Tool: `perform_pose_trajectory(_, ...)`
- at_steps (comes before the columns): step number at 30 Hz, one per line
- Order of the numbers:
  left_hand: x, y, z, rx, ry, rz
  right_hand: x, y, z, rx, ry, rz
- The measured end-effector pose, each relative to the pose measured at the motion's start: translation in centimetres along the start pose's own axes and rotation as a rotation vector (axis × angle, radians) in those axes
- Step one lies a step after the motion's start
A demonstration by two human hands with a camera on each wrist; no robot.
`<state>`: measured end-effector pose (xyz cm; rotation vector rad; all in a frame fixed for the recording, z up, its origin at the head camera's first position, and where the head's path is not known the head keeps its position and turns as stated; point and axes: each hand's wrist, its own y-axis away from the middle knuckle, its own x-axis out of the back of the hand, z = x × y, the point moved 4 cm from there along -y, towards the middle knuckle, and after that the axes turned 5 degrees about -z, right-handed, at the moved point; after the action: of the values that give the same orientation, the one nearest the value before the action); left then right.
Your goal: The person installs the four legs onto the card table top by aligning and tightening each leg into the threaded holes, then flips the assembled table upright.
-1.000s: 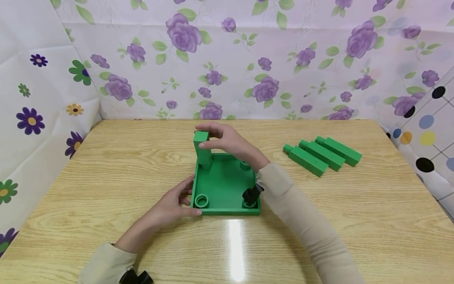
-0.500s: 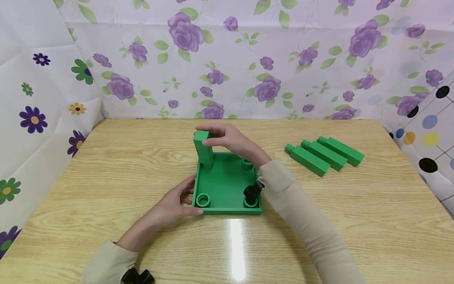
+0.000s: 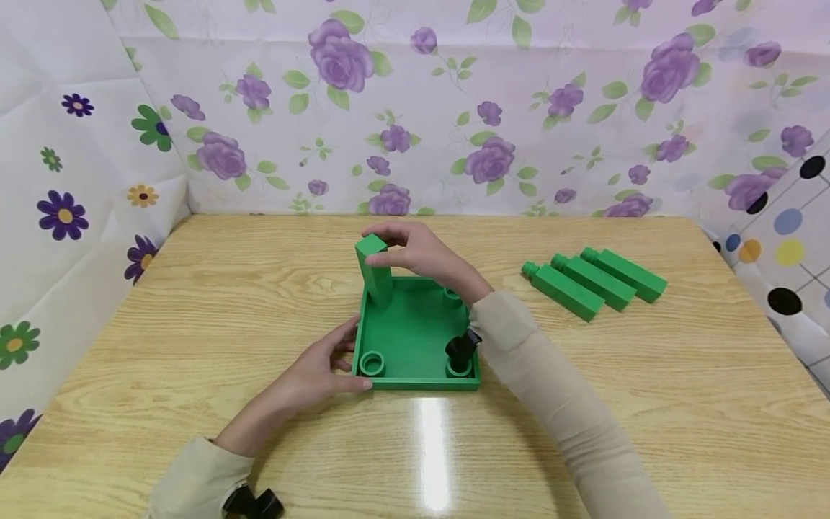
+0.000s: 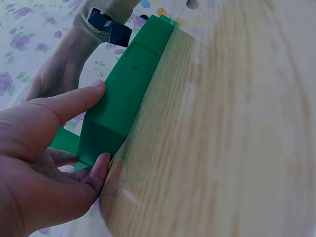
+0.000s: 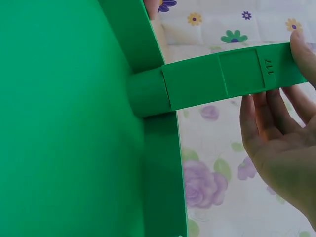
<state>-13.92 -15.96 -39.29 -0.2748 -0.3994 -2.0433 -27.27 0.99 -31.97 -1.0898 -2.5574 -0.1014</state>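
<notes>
A shallow green square tray (image 3: 418,331) lies on the table, with a raised rim and round sockets inside its corners. My left hand (image 3: 318,371) grips the near left corner, thumb along the front rim and fingers at the left side. At the far left corner stands a green square leg (image 3: 377,277), its lower end in the socket there. My right hand (image 3: 421,252) pinches the upper part of this leg between thumb and fingers. The right wrist view shows a number embossed on the leg (image 5: 197,81) beside a recessed panel.
Three more green legs (image 3: 563,291) with ridged round necks lie side by side at the right of the wooden table (image 3: 246,288). A flowered cloth (image 3: 415,108) hangs behind the table edge. The right forearm reaches across the tray's right side.
The leg has turned about its own length, so its top now shows cornerwise. My right hand still holds it. My left hand keeps its place at the tray corner.
</notes>
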Motion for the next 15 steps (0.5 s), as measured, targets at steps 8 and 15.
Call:
perform_pose_trajectory(8, 0.02, -0.1, -0.06, 0.014, -0.001, 0.004, -0.45, -0.02, -0.28, 0.019, 0.085, 0.094)
perform_pose_trajectory(15, 0.02, -0.08, -0.05, 0.013, -0.002, 0.006, -0.88, 0.28, -0.6, -0.037, 0.167, 0.185)
